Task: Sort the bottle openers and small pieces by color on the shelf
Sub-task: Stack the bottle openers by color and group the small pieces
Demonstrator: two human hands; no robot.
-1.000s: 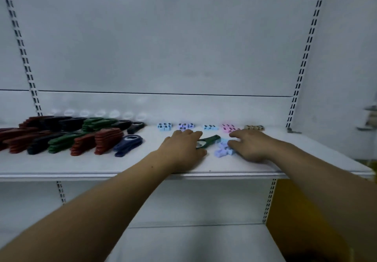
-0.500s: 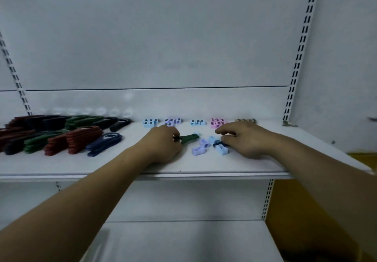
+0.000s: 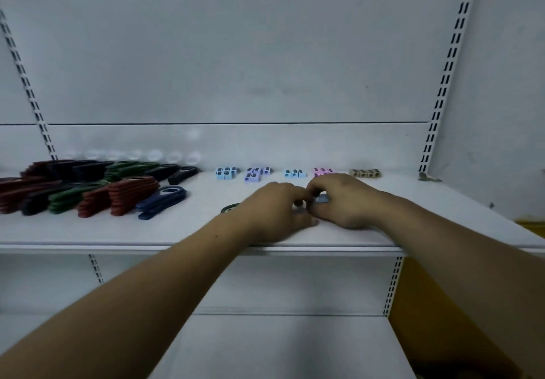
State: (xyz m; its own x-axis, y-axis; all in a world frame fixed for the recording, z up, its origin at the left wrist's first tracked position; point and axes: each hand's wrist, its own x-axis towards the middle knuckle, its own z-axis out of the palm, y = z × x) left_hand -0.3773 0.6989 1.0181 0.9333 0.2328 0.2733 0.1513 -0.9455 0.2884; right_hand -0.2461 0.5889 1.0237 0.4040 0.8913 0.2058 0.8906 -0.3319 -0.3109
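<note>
Head cam looks down at a white shelf (image 3: pixel 88 231), with both hands meeting near the middle of it, close to the front edge. On the right hand (image 3: pixel 348 204) the fingers are curled, and the grip looks clamped on a small blue-grey piece (image 3: pixel 323 199) that peeks out by its fingertips just above the shelf. Fingers on the left hand (image 3: pixel 274 210) are curled too, with the tips touching the other hand's, but honestly I can't tell whether its grip is actually on anything. A green bottle opener (image 3: pixel 230 209) pokes its ring end out from the left side of that hand, lying on the shelf. The rest of it is hidden.

Over on the left the openers sit in stacks by color: a red stack (image 3: pixel 132 191), a green stack (image 3: pixel 63 200), a dark stack (image 3: pixel 79 169) behind, and a few blue openers (image 3: pixel 162 199) at the right end. Along the back wall there's a row of little groups, each apart from the next: light blue pieces (image 3: pixel 225 173), lilac pieces (image 3: pixel 256 174), a second light blue group (image 3: pixel 295 173), pink pieces (image 3: pixel 323 170) just behind the right hand, and tan pieces (image 3: pixel 365 173) farthest right. A lower shelf (image 3: pixel 280 343) shows underneath.
</note>
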